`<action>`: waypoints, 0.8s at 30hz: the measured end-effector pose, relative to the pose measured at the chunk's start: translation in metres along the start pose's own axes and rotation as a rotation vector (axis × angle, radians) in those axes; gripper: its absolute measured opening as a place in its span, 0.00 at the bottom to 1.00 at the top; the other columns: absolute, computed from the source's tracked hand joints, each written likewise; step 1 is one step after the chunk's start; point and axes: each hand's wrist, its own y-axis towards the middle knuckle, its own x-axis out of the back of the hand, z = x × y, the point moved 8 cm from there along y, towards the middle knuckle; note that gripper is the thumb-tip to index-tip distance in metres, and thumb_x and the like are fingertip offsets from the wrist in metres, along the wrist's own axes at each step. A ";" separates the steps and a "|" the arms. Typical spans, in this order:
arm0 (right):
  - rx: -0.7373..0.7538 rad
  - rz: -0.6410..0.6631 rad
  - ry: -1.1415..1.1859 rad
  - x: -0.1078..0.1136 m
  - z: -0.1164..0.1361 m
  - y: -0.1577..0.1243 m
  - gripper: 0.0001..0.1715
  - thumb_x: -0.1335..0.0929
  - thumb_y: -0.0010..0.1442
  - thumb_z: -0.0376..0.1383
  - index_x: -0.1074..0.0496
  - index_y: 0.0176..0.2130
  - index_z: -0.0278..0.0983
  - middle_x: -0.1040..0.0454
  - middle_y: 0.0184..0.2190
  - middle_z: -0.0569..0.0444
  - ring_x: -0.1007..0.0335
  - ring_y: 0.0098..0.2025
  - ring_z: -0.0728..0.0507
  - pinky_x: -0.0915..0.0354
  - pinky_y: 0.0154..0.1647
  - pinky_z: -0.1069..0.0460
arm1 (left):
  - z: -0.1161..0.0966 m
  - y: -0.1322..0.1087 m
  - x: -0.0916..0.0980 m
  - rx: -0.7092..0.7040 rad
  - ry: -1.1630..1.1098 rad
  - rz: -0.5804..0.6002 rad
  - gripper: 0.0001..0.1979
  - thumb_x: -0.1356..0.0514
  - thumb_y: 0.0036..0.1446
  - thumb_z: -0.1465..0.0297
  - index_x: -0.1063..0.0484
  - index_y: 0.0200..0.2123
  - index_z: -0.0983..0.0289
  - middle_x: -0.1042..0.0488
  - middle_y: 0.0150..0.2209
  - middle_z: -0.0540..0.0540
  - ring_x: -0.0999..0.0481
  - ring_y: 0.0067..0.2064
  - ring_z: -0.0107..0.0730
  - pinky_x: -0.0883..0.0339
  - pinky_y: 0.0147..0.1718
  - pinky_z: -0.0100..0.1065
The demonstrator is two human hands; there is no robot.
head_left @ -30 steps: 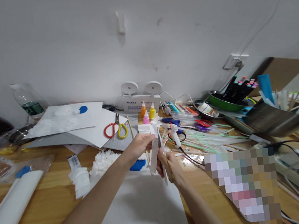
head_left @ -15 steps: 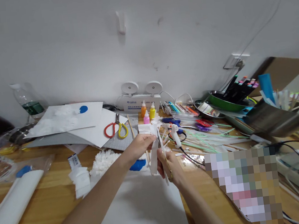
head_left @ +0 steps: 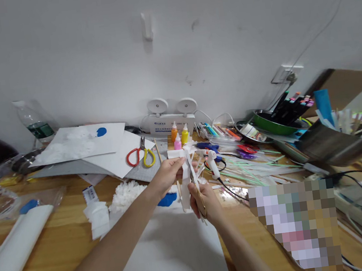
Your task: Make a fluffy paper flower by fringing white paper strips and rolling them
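Note:
My left hand [head_left: 169, 172] pinches a strip of white paper [head_left: 185, 192], which hangs down between my two hands. A pair of scissors [head_left: 192, 173] with gold-coloured handles is gripped in my right hand [head_left: 208, 202], its blades pointing up and away along the paper's right side. Both hands are above a white sheet [head_left: 172, 255] lying on the table. Just beyond it, partly behind my left forearm, are a blue piece [head_left: 167, 199] and a heap of crumpled white bits [head_left: 127, 194].
Scissors with red and yellow handles [head_left: 140, 154] lie behind my left hand. Small paint bottles [head_left: 177, 142] and a white glue gun [head_left: 213, 166] stand or lie near my hands. Long thin strips [head_left: 257, 165] spread rightward. A white paper roll [head_left: 20, 252] is at left.
The scissor blades have shifted slightly along the paper, and their handles look more spread. The narrow piece that hung below my right hand is less visible. The left hand moved slightly.

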 end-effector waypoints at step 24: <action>-0.064 0.019 0.172 0.002 -0.004 0.001 0.33 0.43 0.47 0.60 0.37 0.20 0.33 0.42 0.06 0.61 0.50 0.07 0.55 0.53 0.08 0.59 | 0.003 0.000 -0.003 -0.045 0.404 0.093 0.17 0.48 0.49 0.61 0.39 0.16 0.66 0.36 0.15 0.48 0.35 0.18 0.24 0.43 0.20 0.27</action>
